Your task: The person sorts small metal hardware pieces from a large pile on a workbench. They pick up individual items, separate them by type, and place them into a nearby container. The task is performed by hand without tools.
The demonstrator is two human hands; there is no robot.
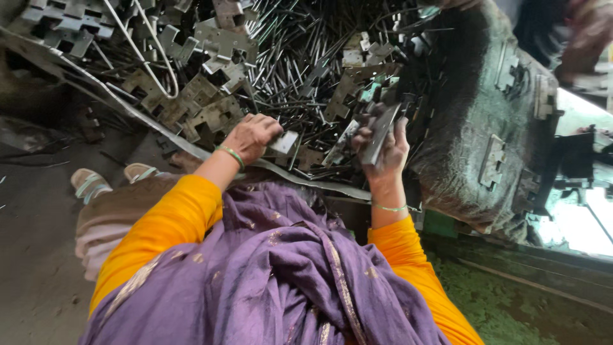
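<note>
Gripping a flat metal strip (379,135) upright, the right hand (382,150) closes while the left hand (251,136) seemingly pinches a plate (284,142).

The left hand (252,135) grips a small flat metal piece (284,142). The right hand (383,150) holds a stack of metal plates (380,133). Beyond them lies a big pile of thin rods (300,57).

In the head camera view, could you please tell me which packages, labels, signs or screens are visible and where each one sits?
None in view: no package, label, sign or screen.
Only loose metal plates and rods in a pile, and a dark machine block at right.
</note>
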